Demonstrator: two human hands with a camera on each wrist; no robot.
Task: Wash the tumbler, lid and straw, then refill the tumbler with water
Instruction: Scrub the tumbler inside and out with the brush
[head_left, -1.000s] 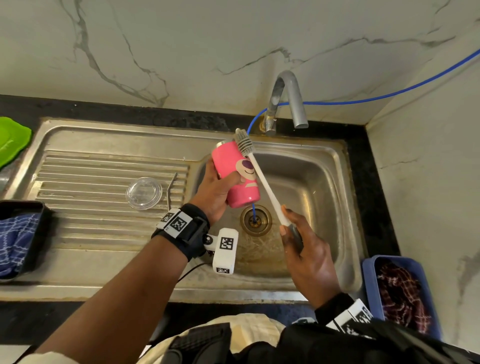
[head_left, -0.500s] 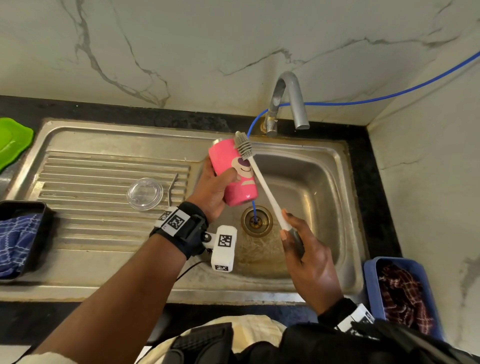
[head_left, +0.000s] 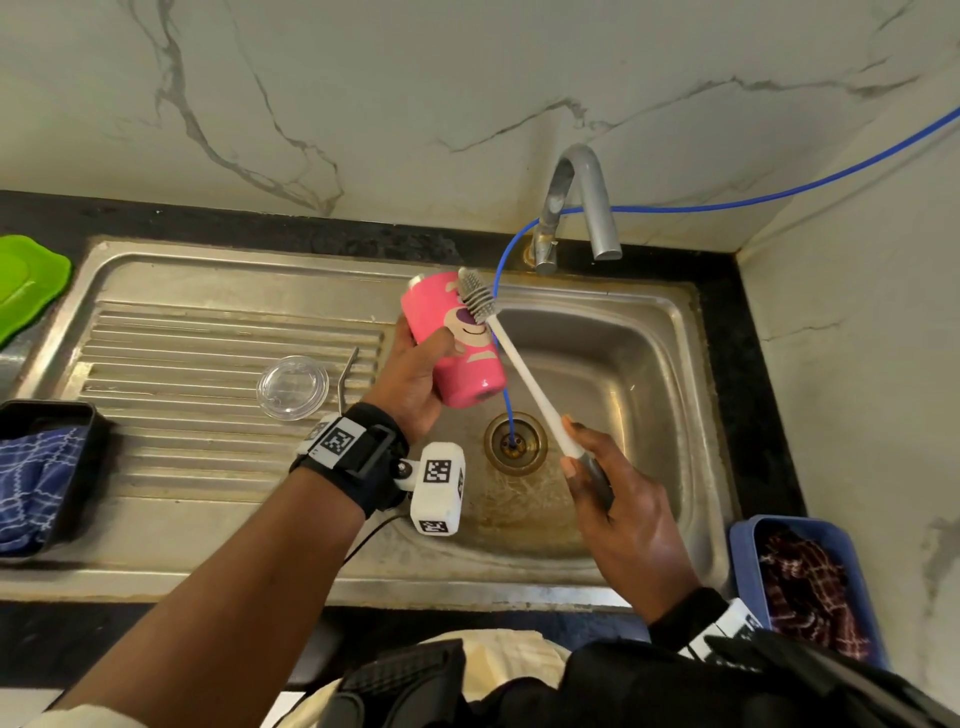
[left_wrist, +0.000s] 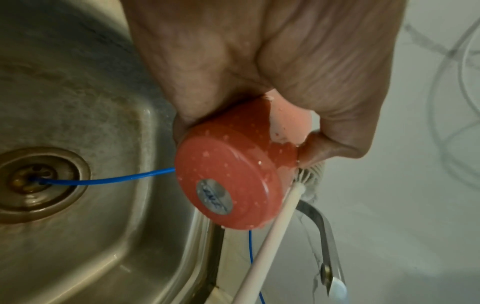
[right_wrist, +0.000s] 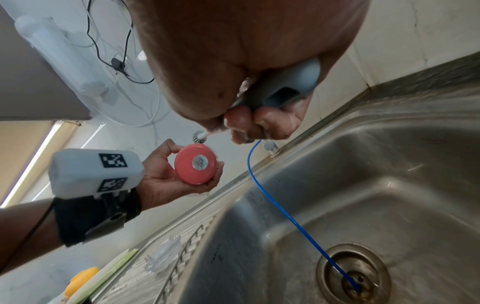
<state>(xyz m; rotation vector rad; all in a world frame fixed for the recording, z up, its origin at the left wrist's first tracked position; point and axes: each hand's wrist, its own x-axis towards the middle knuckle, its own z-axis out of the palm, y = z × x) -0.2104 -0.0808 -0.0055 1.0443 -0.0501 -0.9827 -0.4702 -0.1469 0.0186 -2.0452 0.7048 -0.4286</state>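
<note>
While scrubbing over the stainless-steel sink basin (head_left: 649, 415), keeps the pink cartoon-printed tumbler (head_left: 457, 348) in the left hand (head_left: 415, 384). Fingers and thumb curl round its body, with the base turned down toward the drain and the mouth tilted up and away. Holds the long white bottle brush with a grey bristle head (head_left: 519, 374) in the right hand (head_left: 623, 519). Fingers close round the grey grip end, with the bristles laid against the tumbler's outer wall near the rim, not inside it.

Has shifted little over the last second: lifted and tipped the tumbler slightly, and kept the bristles on the same upper patch of the outside. Points, as a judgement, to exterior scrubbing in mid-stroke. Cannot tell whether the inside is already done. Shows droplets on the tumbler's base in the left wrist view.

Leaves the clear round plastic lid (head_left: 292, 387) and the bent metal straw (head_left: 347, 376) on the ribbed draining board, just beside each other and away from both hands. Shows no water falling from the curved grey tap (head_left: 587, 197). Likely still ahead: rinsing, lid, straw, refill.
</note>
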